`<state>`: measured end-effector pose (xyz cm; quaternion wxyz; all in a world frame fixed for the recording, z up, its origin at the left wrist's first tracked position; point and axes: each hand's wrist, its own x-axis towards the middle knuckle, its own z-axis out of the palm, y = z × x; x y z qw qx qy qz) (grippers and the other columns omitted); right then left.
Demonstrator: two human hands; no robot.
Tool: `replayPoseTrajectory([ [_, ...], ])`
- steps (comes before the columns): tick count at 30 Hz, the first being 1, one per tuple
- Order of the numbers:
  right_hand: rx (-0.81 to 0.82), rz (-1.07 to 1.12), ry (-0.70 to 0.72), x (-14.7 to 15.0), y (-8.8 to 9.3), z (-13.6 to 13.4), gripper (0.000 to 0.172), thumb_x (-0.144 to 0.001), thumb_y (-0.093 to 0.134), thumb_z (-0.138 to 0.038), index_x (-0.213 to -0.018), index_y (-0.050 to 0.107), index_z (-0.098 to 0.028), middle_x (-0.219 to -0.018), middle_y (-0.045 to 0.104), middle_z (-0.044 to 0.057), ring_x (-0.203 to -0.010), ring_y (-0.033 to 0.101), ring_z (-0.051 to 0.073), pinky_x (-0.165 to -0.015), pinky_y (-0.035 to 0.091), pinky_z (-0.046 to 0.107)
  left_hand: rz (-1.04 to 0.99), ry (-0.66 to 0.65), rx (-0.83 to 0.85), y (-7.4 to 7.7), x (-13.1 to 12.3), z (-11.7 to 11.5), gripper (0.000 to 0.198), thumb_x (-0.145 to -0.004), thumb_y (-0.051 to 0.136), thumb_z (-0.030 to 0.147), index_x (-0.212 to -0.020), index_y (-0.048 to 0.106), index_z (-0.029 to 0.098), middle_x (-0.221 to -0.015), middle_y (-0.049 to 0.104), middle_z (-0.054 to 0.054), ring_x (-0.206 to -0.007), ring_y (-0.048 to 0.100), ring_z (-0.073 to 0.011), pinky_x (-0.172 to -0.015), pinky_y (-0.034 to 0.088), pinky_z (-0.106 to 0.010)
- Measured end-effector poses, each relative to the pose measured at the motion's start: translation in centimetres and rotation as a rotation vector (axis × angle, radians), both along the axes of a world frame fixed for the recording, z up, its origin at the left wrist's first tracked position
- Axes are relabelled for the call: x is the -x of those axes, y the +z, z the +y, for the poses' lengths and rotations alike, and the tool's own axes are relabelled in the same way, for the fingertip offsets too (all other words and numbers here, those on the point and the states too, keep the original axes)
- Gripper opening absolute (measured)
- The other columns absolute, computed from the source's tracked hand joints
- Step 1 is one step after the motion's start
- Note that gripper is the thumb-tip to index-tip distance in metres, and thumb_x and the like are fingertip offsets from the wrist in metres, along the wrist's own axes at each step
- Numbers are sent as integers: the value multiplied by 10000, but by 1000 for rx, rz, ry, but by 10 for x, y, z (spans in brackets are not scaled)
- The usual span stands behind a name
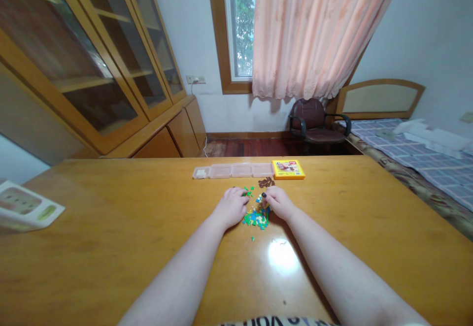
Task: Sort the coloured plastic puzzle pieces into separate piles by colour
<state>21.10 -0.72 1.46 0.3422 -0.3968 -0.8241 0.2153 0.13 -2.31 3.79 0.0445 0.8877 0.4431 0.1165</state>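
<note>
Left hand (231, 207) and right hand (279, 203) curl over small plastic bricks (257, 217); grasp cannot be determined; yellow box (288, 169) label is illegible.

Fingers (271, 196) partly hide the tiny colored pieces (257, 219), too small to identify.

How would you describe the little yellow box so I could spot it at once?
On the wooden table, look along the far edge to the clear plastic compartment organizer. The yellow box sits at its right end, the only bright yellow thing there.
</note>
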Motion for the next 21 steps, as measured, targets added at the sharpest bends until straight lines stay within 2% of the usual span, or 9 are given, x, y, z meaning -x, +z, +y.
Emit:
replayPoseTrajectory([
  [9, 62, -64, 81, 3, 0, 0, 438, -919, 406, -300, -597, 672, -169, -590, 626, 26, -625, 535, 148, -675, 381, 270, -17, -179, 45, 2, -3, -4, 357, -794, 503, 138, -1056, 671, 312, -1120, 612, -25, -1034, 514, -211, -953, 384, -398],
  [14, 64, -62, 31, 3, 0, 0, 440, -929, 390, -300, -637, 693, -170, -641, 653, 39, -650, 550, 154, -678, 381, 271, -19, -182, 43, 2, -1, -2, 319, -786, 517, 138, -991, 698, 303, -1093, 622, -23, -1034, 517, -210, -947, 385, -390],
  [18, 65, -80, 54, 3, 1, 0, 435, -928, 398, -327, -650, 694, -170, -636, 649, 39, -649, 544, 155, -664, 378, 265, -34, -211, 55, 3, 0, -2, 274, -782, 509, 139, -889, 719, 280, -1014, 639, -21, -984, 535, -195, -935, 391, -377],
  [21, 48, -86, 67, 3, 1, 0, 429, -931, 388, -333, -684, 699, -172, -644, 648, 39, -652, 540, 156, -663, 374, 267, -54, -186, 45, 2, -1, -2, 291, -783, 498, 133, -925, 711, 272, -1006, 640, -26, -976, 535, -194, -933, 393, -377],
])
